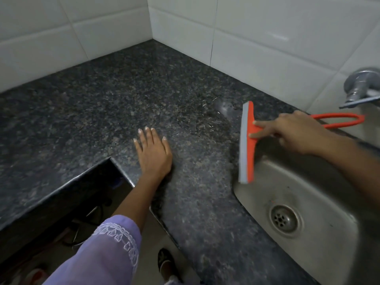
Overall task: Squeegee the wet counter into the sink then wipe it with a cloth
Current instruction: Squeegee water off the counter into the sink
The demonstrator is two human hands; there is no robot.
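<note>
Right hand [296,133] is gripping the orange squeegee [247,141] at the sink [320,194] edge of the counter [102,103]; left hand [153,153] is resting flat. I'd be keeping the blade pressed evenly, sweeping the puddle [207,118] sinkward.

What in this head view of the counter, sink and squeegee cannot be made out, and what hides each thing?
- Cloth: none shows in the head view.
- Tap: spout cut off by the right edge.
- Squeegee handle: middle hidden under the right hand.
- Sink: far side covered by the right arm, near side cut by the frame.
- Counter under the left hand: wetness there hidden.
</note>
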